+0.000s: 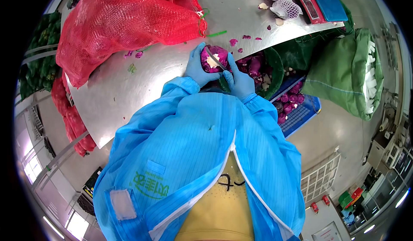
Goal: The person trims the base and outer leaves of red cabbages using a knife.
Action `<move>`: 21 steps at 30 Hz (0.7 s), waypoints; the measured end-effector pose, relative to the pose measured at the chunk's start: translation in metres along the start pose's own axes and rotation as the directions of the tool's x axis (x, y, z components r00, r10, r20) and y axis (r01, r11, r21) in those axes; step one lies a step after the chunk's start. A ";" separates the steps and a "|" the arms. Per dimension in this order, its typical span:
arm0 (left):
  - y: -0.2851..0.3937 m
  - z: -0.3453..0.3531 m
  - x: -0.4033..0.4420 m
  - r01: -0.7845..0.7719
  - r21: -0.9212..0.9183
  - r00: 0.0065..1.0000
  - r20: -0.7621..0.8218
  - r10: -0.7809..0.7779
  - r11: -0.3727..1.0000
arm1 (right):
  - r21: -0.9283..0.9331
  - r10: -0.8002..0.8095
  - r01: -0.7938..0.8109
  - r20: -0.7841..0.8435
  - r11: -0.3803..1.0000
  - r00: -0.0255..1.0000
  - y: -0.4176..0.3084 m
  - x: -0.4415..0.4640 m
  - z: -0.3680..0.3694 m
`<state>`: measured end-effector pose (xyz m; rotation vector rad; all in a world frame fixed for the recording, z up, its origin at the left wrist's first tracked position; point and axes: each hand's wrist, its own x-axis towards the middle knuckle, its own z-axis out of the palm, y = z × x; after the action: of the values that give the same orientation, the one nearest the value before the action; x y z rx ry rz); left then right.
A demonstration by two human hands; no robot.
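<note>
A purple cabbage [220, 55] with a pale cut stem end is held over the near edge of the metal table. My left hand [198, 69], in a blue glove, grips it from the left side. My right hand [239, 78], gloved the same way, is closed on a knife [216, 58] whose blade lies across the pale stem end. Most of the knife's handle is hidden in the fingers. Just right of my right hand, purple leaves and trimmings [254, 66] lie in a green-rimmed container [277, 64].
A full red mesh bag [129, 21] lies on the metal table [107, 90]. White foam nets [286, 8] and a blue-and-red box [320, 2] are at the far right. Below stands a blue crate [301, 116] with purple cabbages, beside a green sack [344, 75]. Purple scraps [233, 42] dot the tabletop.
</note>
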<state>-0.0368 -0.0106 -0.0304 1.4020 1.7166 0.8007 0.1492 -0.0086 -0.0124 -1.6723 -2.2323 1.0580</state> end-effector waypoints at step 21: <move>0.012 -0.003 0.000 -0.034 0.106 0.998 0.060 0.028 0.994 | -0.079 0.156 -0.159 -0.044 0.984 0.987 -0.016 0.006 -0.005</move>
<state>-0.0333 -0.0079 -0.0194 1.5128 1.7179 0.6867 0.1364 -0.0029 -0.0008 -1.9147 -2.1785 0.9706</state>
